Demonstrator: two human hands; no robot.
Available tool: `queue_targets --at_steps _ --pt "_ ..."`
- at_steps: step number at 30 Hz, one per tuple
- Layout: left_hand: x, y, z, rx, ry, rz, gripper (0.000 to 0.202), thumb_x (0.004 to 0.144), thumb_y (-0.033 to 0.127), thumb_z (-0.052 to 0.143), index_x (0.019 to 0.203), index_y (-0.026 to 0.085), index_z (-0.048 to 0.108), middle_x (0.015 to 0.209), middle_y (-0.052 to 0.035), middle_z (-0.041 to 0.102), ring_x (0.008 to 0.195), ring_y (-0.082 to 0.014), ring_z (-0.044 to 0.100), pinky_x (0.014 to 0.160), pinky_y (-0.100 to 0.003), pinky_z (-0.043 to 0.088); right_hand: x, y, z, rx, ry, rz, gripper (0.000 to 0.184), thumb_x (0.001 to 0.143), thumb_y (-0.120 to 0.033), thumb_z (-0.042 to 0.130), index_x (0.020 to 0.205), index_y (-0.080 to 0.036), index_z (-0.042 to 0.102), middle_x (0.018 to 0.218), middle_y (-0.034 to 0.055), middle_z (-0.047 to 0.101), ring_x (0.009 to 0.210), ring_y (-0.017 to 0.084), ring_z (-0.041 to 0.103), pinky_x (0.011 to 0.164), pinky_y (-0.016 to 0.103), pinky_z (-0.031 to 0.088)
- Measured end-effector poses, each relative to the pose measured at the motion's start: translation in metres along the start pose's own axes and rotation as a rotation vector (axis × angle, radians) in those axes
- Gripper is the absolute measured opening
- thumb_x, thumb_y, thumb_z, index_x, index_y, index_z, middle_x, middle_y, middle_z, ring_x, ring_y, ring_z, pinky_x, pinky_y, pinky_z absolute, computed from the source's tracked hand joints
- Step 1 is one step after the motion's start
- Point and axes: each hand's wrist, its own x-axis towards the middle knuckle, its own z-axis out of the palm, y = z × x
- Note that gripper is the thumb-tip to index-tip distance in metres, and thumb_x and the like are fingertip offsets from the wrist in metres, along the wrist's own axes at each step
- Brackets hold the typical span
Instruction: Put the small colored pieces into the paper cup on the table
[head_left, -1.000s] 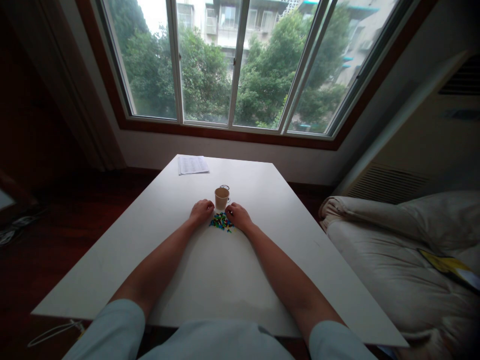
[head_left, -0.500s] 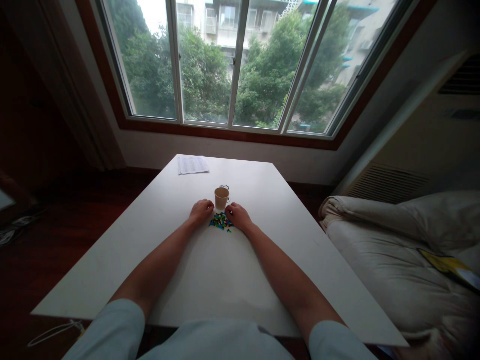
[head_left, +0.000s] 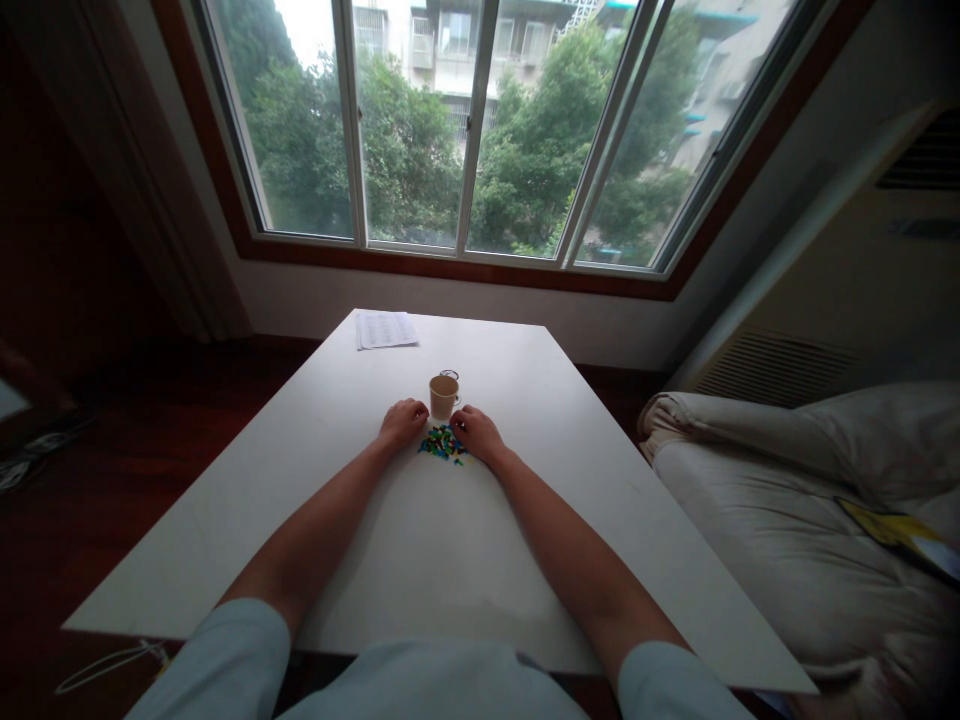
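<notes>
Centrally in the head view, a tan cup [head_left: 442,400] stands upright on the white table [head_left: 450,570], between the left hand [head_left: 405,422] and right hand [head_left: 478,433], small coloured pieces [head_left: 438,443] heaped just on its near side; both hands rest with fingers curled, though I cannot tell whether either grips anything; papers [head_left: 386,330] lie near the far edge
</notes>
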Motion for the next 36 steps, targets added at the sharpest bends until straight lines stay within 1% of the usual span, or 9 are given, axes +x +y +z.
queue_targets --at_steps 12,27,36 --pt "0.0026 -0.0048 0.0060 -0.002 0.010 0.004 0.021 0.088 0.029 0.053 0.089 0.022 0.073 0.094 -0.0055 0.068 0.089 -0.0187 0.059 0.077 -0.029 0.042 -0.0006 -0.0004 -0.0015 -0.009 -0.003 -0.008 0.021 0.097 -0.028 0.051 0.101 -0.022 0.071 0.101 0.0058 0.063 0.093 0.016 0.056 0.080 0.024 0.039" --pt "0.0027 -0.0062 0.0061 -0.005 0.013 0.017 0.022 0.088 0.030 0.052 0.089 0.022 0.072 0.094 -0.0057 0.068 0.088 -0.0187 0.058 0.075 -0.029 0.041 -0.0004 -0.0011 -0.0024 -0.009 -0.005 -0.011 0.021 0.097 -0.029 0.051 0.101 -0.022 0.070 0.101 0.0060 0.063 0.095 0.017 0.055 0.080 0.024 0.039" --pt "0.0016 -0.0034 0.0037 0.012 0.004 0.015 0.022 0.088 0.029 0.052 0.090 0.022 0.073 0.093 -0.0059 0.068 0.089 -0.0190 0.058 0.077 -0.029 0.042 0.0001 -0.0001 -0.0007 -0.006 -0.007 -0.009 0.020 0.096 -0.027 0.052 0.102 -0.022 0.070 0.100 0.0060 0.063 0.094 0.017 0.056 0.080 0.024 0.039"
